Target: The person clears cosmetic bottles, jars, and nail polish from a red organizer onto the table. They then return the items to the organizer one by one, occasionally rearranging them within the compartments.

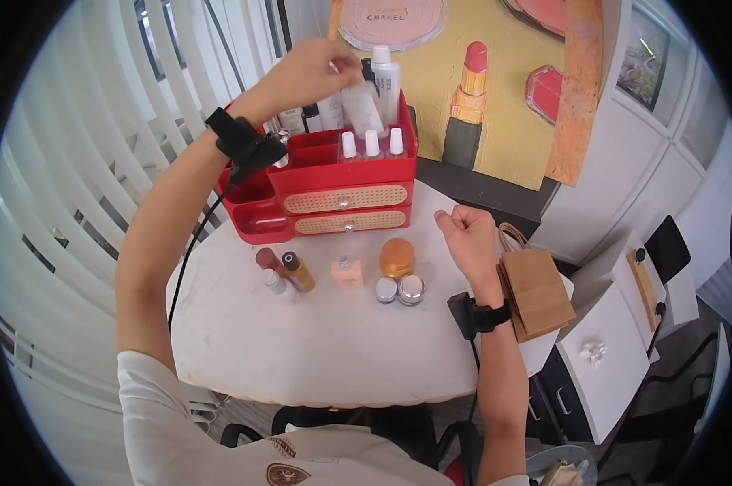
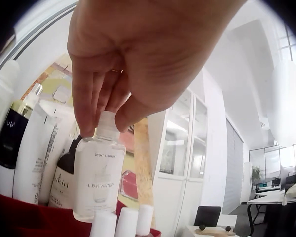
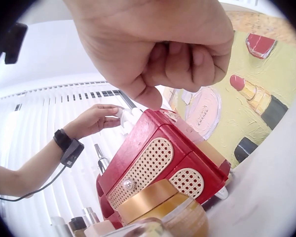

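My left hand (image 1: 315,71) pinches a clear bottle (image 2: 98,180) by its white cap from above, upright. Its label reads "Scent Library". In the head view the bottle overlaps the back compartment of a red cosmetics organizer (image 1: 345,172). Around it stand a white tube (image 2: 37,153), a dark pump bottle (image 2: 16,131) and a tall white bottle (image 1: 387,81). Three white-capped small bottles (image 1: 371,144) are lined up in front. To the right of the organizer, my right hand (image 1: 469,239) is held over the table with fingers curled in, nothing in them.
On the white table (image 1: 317,356) stand an orange-lidded jar (image 1: 397,256), two small silver-lidded jars (image 1: 399,289), a pink perfume bottle (image 1: 347,274) and several small bottles (image 1: 281,272). A brown paper bag (image 1: 536,287) sits at the right edge. Behind leans a lipstick painting (image 1: 512,121).
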{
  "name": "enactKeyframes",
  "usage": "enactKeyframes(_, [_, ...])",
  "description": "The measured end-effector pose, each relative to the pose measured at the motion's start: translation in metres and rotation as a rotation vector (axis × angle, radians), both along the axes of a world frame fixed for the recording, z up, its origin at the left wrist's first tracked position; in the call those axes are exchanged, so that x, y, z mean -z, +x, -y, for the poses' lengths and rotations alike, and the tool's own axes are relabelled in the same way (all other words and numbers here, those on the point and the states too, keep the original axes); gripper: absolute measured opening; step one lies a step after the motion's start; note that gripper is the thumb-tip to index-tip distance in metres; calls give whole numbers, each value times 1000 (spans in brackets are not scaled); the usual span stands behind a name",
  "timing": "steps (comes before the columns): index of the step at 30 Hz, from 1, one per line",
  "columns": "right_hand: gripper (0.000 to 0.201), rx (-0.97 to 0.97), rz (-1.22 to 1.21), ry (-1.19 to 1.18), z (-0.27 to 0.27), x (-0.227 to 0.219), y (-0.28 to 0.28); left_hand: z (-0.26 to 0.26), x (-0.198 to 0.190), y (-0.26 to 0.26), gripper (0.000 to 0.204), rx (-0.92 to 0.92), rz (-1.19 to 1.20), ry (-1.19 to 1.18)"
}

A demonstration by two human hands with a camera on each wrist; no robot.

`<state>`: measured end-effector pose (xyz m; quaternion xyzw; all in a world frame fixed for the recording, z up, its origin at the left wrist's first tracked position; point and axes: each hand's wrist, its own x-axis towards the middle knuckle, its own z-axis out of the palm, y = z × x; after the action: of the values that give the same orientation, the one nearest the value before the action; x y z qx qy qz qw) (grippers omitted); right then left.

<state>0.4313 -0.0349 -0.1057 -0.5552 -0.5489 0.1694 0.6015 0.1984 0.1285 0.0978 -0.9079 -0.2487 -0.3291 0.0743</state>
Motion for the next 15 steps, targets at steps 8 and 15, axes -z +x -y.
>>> enactKeyframes(8, [46, -3, 15, 22, 1, 0, 0, 10, 16, 9, 27, -24, -208, -106])
enactKeyframes(15, [46, -2, 17, 16, 0, 0, 1, 11, 13, 7, 27, -24, -242, -90])
